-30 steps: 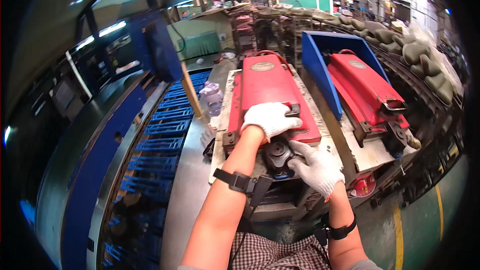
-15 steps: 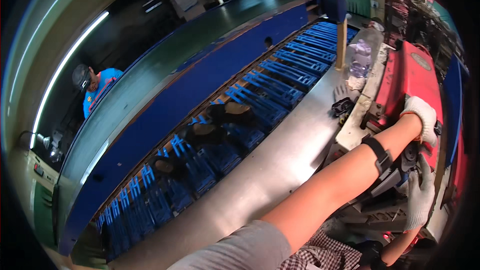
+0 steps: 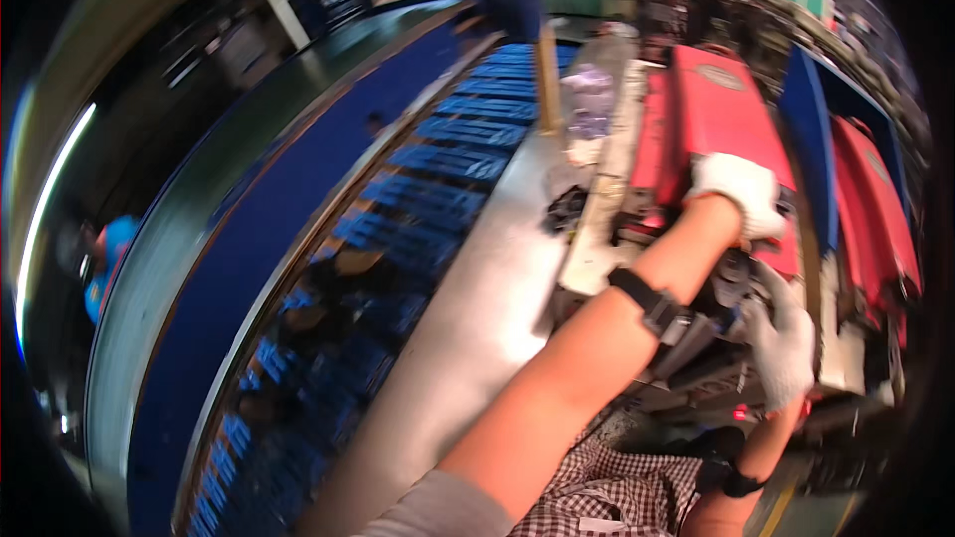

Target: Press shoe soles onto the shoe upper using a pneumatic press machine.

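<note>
My left hand (image 3: 736,197), in a white knit glove, reaches up to the front end of a red machine cover (image 3: 731,104). Its fingers are curled at the cover's lower edge; what they close on is hidden. Below it, my right hand (image 3: 782,343), gloved in white as well, has its fingers and thumb apart beside a dark round machine part (image 3: 734,278). Whether the fingertips touch that part I cannot tell. My left wrist bears a black strap (image 3: 647,303).
Left of the machine runs a smooth metal ledge (image 3: 463,338), then a row of blue racks (image 3: 453,139) holding dark, blurred pieces. A clear bottle (image 3: 589,99) stands near a wooden post (image 3: 547,80). A second red machine (image 3: 873,209) is at right. Far left, a person in blue (image 3: 111,254) appears.
The view has swung to the right, so the machine and both hands appear further left and the second red machine shows more. Both hands keep nearly the same places on the machine.
</note>
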`<action>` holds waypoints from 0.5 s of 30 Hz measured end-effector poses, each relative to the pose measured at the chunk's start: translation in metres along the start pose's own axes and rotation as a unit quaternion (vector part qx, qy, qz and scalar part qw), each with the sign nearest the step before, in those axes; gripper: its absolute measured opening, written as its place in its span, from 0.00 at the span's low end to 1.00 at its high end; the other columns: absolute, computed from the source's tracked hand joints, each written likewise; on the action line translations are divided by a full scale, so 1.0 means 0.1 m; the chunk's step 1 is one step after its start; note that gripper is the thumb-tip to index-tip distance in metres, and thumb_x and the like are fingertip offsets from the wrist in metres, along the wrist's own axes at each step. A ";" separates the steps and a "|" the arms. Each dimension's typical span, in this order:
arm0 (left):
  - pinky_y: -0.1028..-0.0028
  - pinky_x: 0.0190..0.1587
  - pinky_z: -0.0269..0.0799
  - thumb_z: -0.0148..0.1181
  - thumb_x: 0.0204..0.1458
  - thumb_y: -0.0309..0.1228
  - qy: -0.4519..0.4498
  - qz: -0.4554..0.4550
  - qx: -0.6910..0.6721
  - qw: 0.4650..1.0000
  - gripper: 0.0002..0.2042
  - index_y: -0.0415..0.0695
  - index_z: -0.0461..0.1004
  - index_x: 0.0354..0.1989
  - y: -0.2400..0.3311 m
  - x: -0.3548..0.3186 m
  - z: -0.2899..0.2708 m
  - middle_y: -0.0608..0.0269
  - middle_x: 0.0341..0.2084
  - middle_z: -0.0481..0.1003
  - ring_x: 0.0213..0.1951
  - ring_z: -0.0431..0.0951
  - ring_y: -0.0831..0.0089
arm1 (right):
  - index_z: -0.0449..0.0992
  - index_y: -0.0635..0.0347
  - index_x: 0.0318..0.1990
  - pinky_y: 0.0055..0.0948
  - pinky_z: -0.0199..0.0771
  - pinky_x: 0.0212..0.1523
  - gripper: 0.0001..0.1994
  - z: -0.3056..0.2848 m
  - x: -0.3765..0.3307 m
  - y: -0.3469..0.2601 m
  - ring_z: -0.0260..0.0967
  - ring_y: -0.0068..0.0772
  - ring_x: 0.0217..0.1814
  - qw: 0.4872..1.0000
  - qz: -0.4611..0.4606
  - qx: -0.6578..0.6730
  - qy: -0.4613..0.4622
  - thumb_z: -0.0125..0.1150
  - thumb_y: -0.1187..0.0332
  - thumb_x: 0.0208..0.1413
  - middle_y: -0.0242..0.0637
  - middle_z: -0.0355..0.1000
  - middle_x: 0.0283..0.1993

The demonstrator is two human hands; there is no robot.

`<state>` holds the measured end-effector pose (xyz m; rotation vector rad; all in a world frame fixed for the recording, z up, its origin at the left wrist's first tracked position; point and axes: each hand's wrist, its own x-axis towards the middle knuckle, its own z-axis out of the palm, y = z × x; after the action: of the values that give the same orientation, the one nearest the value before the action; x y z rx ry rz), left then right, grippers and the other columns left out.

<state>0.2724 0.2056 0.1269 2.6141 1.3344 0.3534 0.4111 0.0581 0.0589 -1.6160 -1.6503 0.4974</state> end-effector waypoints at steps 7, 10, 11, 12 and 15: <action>0.59 0.51 0.79 0.60 0.47 0.57 -0.008 0.000 -0.022 1.000 0.27 0.48 0.87 0.44 -0.04 -0.01 0.01 0.52 0.42 0.85 0.46 0.86 0.55 | 0.75 0.61 0.64 0.35 0.78 0.54 0.26 0.00 0.02 0.06 0.82 0.40 0.51 0.996 -0.058 -0.069 0.014 0.65 0.72 0.56 0.50 0.81 0.54; 0.60 0.48 0.81 0.62 0.43 0.53 0.019 0.000 -0.024 1.000 0.25 0.47 0.87 0.43 0.05 0.04 0.04 0.52 0.40 0.85 0.44 0.86 0.55 | 0.73 0.63 0.66 0.25 0.78 0.42 0.24 0.00 -0.02 0.09 0.75 0.21 0.39 0.999 -0.001 0.039 0.007 0.56 0.80 0.61 0.42 0.81 0.52; 0.61 0.48 0.81 0.63 0.43 0.52 0.023 0.006 -0.016 1.000 0.25 0.47 0.87 0.43 0.15 0.09 0.03 0.52 0.41 0.85 0.45 0.86 0.55 | 0.72 0.64 0.67 0.24 0.78 0.41 0.24 -0.05 -0.03 0.21 0.73 0.20 0.37 0.998 0.002 0.059 0.022 0.54 0.80 0.62 0.41 0.79 0.52; 0.62 0.47 0.81 0.63 0.42 0.51 0.024 0.009 -0.007 1.000 0.25 0.47 0.87 0.43 0.21 0.11 0.05 0.51 0.41 0.85 0.45 0.87 0.56 | 0.71 0.64 0.68 0.22 0.77 0.40 0.24 -0.04 -0.04 0.30 0.71 0.19 0.36 0.996 0.006 0.081 0.034 0.53 0.81 0.63 0.39 0.78 0.51; 0.62 0.47 0.81 0.64 0.40 0.49 0.040 0.029 0.008 0.999 0.25 0.47 0.88 0.43 0.24 0.25 0.16 0.52 0.40 0.86 0.45 0.87 0.56 | 0.71 0.66 0.68 0.23 0.77 0.43 0.25 -0.13 -0.03 0.27 0.72 0.22 0.39 0.998 0.015 0.057 0.013 0.54 0.80 0.62 0.38 0.76 0.49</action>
<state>0.3099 0.2106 0.1210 2.6819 1.2925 0.4643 0.4387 0.0557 0.0465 -1.5604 -1.5518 0.5728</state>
